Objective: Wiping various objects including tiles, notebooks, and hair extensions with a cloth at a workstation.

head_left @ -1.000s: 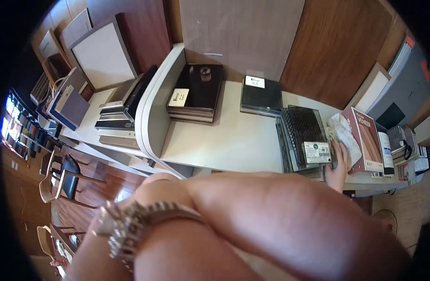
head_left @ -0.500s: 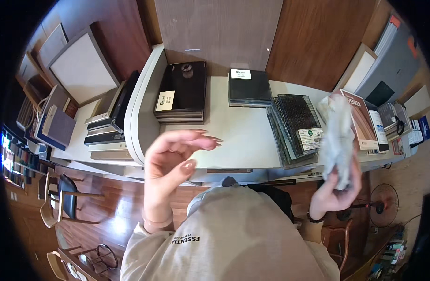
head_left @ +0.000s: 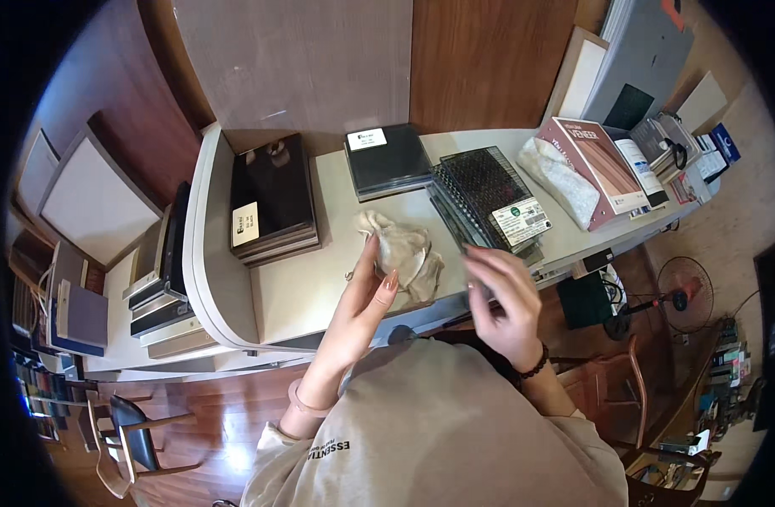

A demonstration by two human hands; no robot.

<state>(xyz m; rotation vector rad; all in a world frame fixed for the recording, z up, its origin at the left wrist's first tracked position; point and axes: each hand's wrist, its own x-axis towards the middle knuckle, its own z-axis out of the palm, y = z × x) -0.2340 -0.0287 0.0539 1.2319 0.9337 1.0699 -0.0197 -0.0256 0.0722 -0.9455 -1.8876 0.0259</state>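
Observation:
A crumpled, off-white cloth (head_left: 404,253) with grayish smudges hangs above the front of the white counter. My left hand (head_left: 355,306) grips its left side, the thumb in front and the fingers partly hidden behind the folds. To the right of the cloth, my right hand (head_left: 507,302) holds nothing, its fingers bent and spread apart. Just beyond the right hand lies a stack of patterned glass sample panels (head_left: 489,190), the top one a dark mesh with a white label. Farther back sits a stack of dark glossy panels (head_left: 391,160).
More dark panels (head_left: 273,190) are stacked at the counter's left, beside a curved white divider (head_left: 203,245). On the right stand a veneer sample box (head_left: 603,169), a white furry bundle (head_left: 556,177) and a white canister (head_left: 639,169). A fan (head_left: 683,291) stands on the floor.
The cloth has passed from my right hand to my left, moving to the middle. Both hands have come closer together. The view has turned slightly, shifting the counter leftward.

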